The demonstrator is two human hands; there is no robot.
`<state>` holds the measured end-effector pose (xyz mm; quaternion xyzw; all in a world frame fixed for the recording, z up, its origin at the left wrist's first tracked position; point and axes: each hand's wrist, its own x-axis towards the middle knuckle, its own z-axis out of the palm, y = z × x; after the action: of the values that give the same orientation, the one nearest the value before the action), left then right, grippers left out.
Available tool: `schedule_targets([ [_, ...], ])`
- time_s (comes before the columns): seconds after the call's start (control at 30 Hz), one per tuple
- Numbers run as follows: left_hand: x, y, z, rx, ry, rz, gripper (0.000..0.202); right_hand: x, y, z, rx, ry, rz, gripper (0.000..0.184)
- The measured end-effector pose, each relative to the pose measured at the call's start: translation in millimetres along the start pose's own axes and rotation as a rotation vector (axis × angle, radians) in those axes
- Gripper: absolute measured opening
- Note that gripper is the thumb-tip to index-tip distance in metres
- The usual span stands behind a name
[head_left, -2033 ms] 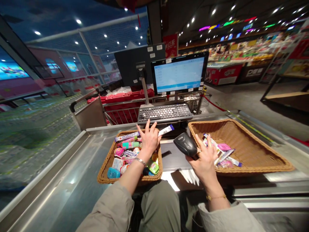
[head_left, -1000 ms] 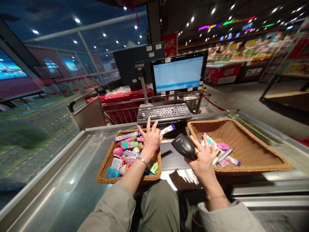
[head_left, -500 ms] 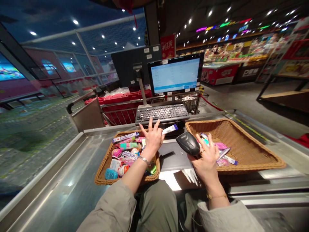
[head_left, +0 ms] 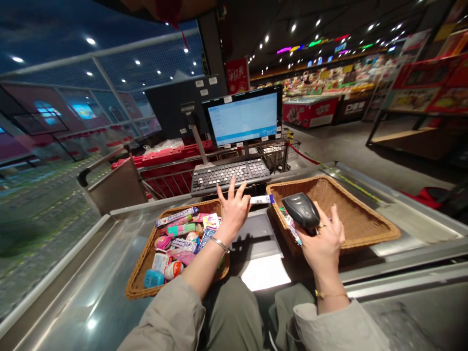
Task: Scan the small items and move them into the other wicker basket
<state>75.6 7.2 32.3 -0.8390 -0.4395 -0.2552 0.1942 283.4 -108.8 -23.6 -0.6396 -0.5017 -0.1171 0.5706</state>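
Between thumb and fingers, my left hand (head_left: 236,209) pinches one end of a slim white-and-blue candy stick pack (head_left: 262,199), held level over the gap between two wicker baskets. My right hand (head_left: 323,239) grips a black barcode scanner (head_left: 302,210), its head tilted up and to the left, over the near left part of the right basket (head_left: 365,222). A few small packets inside that basket are partly hidden behind the scanner and hand. Below my left forearm, the left basket (head_left: 139,273) holds many colourful sweets and small toys, among them a teal box (head_left: 154,278).
Behind the baskets are a keyboard (head_left: 230,174) and a lit monitor (head_left: 243,117). A grey panel (head_left: 252,234) lies between the baskets on the metal counter (head_left: 84,292). Beyond stand a trolley with red crates (head_left: 168,156) and a red freezer (head_left: 310,111).
The view has turned right. My left hand has brought the candy pack closer to the right basket's rim and levelled it. The scanner has shifted right, now over that basket's packets.
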Motion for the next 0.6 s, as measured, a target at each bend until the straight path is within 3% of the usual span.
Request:
schedule_targets([
  [0.17, 9.8, 17.2, 13.9, -0.013, 0.060, 0.100, 0.012, 5.7, 14.8, -9.4, 0.000, 0.100, 0.173, 0.059],
  [0.33, 22.4, 35.4, 26.0, -0.030, 0.072, 0.195, 0.017, 6.1, 25.6, -14.7, 0.013, 0.176, 0.251, 0.058],
  [0.47, 34.7, 59.3, 33.4, -0.055, -0.016, 0.254, 0.027, 5.6, 30.9, -14.6, 0.000, 0.225, 0.313, 0.060],
  [0.6, 41.6, 86.7, 39.5, -0.093, -0.187, 0.277, 0.058, 6.1, 33.5, -12.3, -0.002, 0.242, 0.318, 0.060],
])
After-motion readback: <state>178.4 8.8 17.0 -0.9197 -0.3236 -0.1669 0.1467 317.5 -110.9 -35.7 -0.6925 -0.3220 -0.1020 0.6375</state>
